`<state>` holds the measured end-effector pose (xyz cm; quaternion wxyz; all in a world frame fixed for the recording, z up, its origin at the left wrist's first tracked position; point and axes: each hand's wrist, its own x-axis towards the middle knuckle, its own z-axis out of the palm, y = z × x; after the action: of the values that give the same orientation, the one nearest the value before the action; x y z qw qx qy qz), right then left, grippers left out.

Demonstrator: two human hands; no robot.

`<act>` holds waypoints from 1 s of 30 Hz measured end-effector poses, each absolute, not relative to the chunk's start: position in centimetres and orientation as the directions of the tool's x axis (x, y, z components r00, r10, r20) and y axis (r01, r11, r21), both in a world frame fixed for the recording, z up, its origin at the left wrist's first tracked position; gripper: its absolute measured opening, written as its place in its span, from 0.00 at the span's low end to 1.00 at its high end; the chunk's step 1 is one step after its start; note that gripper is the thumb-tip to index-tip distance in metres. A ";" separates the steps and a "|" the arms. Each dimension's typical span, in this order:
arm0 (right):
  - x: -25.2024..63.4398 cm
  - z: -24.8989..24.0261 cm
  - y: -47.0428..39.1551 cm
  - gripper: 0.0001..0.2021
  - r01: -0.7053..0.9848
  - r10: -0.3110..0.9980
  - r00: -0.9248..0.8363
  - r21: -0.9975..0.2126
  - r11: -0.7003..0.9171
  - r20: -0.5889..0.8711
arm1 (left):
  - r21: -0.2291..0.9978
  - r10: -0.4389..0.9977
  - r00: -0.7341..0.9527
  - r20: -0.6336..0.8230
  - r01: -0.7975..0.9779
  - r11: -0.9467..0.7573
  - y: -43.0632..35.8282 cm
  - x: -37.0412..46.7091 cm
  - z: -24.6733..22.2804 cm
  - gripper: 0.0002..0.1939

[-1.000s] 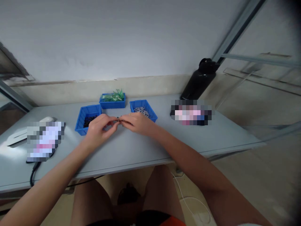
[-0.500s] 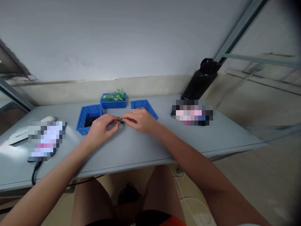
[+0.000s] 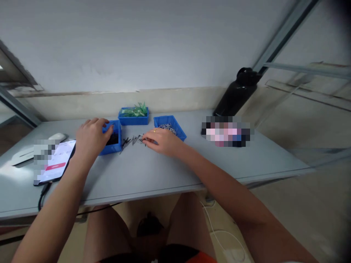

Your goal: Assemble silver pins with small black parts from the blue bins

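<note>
My left hand [image 3: 93,135] is over the left blue bin [image 3: 117,147], its thumb and fingers apart and nothing seen between them. Dark small parts lie inside that bin. My right hand [image 3: 161,141] is at the right end of a row of small metal and dark pieces [image 3: 133,140] on the tabletop. Its fingers are pinched together, and what is between them is too small to make out. Silvery pieces [image 3: 168,127] fill part of the right blue bin [image 3: 179,132], just behind my right hand.
Behind stands a blue bin [image 3: 133,121] of green packets [image 3: 137,110]. A phone [image 3: 56,164] with a cable and a white mouse [image 3: 57,137] lie at the left. At the right are a black bottle [image 3: 237,93] and a blurred item [image 3: 227,133].
My left hand has moved left, away from my right hand, to the left bin, and its fingers have opened. The row of small pieces now shows. My right hand has barely moved.
</note>
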<state>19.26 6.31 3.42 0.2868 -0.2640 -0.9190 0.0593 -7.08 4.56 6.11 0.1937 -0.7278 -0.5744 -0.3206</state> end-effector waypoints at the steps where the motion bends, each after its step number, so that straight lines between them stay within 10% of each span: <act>1: 19.2 3.3 6.3 0.10 0.446 0.515 -0.700 -0.260 0.856 0.495 | 0.093 0.718 0.155 0.679 0.951 -0.294 4.6 -7.0 5.9 0.09; 11: 19.4 3.3 6.7 0.10 0.469 0.536 -0.687 -0.263 0.843 0.491 | -0.119 0.584 0.740 0.335 0.648 -0.752 2.1 -0.1 3.0 0.11; 30: 19.6 4.0 6.3 0.10 0.493 0.557 -0.678 -0.266 0.828 0.479 | -0.032 0.697 0.663 0.272 0.731 -0.682 3.3 0.0 0.7 0.13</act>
<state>19.57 6.33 3.96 0.2800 -0.2871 -0.9143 0.0578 0.05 3.33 0.72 0.0693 -0.9093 -0.3926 -0.1195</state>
